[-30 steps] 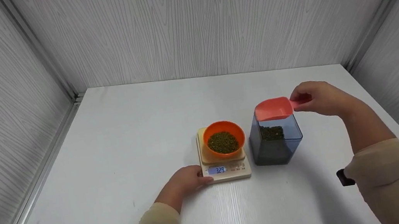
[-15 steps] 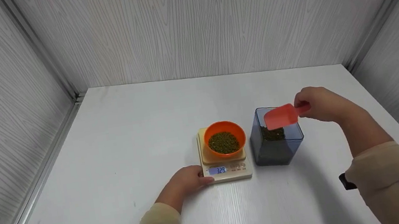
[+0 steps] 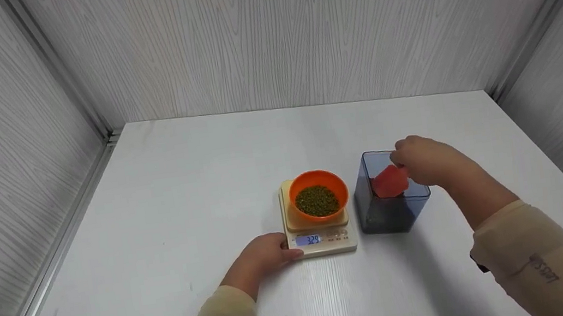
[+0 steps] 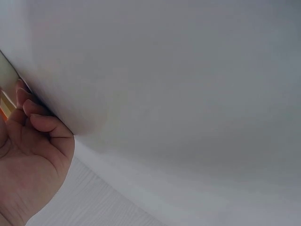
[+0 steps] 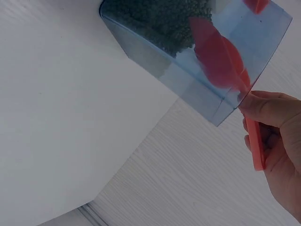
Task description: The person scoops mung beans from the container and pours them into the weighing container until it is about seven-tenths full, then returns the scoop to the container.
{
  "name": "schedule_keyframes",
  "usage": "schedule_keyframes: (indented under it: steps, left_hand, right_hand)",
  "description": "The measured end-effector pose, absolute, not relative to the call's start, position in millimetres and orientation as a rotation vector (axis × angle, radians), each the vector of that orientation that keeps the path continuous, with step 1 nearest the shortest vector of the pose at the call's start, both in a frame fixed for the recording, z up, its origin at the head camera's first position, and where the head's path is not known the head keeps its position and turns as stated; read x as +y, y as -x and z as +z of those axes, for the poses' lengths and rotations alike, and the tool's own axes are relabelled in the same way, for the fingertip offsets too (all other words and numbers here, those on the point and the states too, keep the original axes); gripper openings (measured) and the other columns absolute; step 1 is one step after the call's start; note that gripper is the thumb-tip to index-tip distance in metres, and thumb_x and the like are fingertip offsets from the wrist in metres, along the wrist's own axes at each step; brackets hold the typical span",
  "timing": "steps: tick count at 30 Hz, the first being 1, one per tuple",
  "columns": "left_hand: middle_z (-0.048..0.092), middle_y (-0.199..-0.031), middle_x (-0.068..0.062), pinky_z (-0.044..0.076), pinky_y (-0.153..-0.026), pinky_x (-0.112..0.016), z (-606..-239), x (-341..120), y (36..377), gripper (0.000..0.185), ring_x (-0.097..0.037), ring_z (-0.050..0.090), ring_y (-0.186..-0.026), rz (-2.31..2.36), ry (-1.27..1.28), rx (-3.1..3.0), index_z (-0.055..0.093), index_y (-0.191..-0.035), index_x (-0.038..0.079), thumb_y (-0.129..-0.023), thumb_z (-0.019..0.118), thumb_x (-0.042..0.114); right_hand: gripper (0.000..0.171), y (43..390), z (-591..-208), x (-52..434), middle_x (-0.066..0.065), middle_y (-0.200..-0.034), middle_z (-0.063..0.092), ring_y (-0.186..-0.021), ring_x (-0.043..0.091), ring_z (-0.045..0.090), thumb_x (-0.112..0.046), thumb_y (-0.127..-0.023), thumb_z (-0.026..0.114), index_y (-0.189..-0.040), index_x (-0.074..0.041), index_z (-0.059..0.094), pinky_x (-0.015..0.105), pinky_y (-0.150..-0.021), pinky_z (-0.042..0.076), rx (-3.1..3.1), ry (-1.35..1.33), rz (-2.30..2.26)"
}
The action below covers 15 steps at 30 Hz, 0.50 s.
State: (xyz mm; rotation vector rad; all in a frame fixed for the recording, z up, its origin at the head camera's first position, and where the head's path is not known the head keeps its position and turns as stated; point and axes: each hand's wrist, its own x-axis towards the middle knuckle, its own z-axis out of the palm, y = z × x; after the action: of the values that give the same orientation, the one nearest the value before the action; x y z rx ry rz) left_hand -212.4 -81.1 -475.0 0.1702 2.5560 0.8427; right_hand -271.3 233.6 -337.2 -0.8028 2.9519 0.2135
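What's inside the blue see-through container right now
Inside the blue container are dark green beans and the bowl of the red scoop, dipped in by the right hand. The hand hides the scoop's handle in the head view.

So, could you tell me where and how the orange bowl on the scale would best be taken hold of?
Probably by its rim, from above. The orange bowl sits upright on the scale, open side up and filled with green beans, so a level lift should keep them in. Its left and far sides look freest: the blue container and the right hand crowd the right.
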Motion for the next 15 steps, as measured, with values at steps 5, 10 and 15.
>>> schedule_keyframes:
  steps: [5,10,15]
  left_hand:
    - [0.056,-0.080,0.000,0.041,-0.080,-0.038,-476,-81,213,0.030,-0.018,0.048,-0.078,0.833,-0.179,2.567,0.061,-0.089,0.015,-0.080,0.065,0.043]
    - [0.056,-0.081,0.001,0.041,-0.082,-0.038,-478,-81,214,0.028,-0.018,0.049,-0.079,0.830,-0.170,2.572,0.062,-0.091,0.017,-0.080,0.065,0.043]
    - [0.057,-0.082,0.001,0.041,-0.083,-0.039,-478,-81,214,0.030,-0.018,0.049,-0.079,0.840,-0.167,2.568,0.063,-0.092,0.017,-0.080,0.065,0.044]
  right_hand:
    - [0.032,270,-343,228,0.015,-0.089,0.058,-0.086,0.029,0.056,0.014,-0.070,0.064,-0.097,-0.002,0.066,0.041,-0.078,0.049,2.932,0.851,0.370]
    - [0.033,270,-352,227,0.017,-0.095,0.060,-0.090,0.031,0.056,0.013,-0.071,0.064,-0.100,-0.002,0.066,0.042,-0.080,0.048,2.905,0.902,0.468]
    - [0.031,272,-358,225,0.017,-0.098,0.060,-0.093,0.031,0.056,0.010,-0.074,0.063,-0.102,-0.003,0.066,0.043,-0.082,0.047,2.883,0.872,0.427]
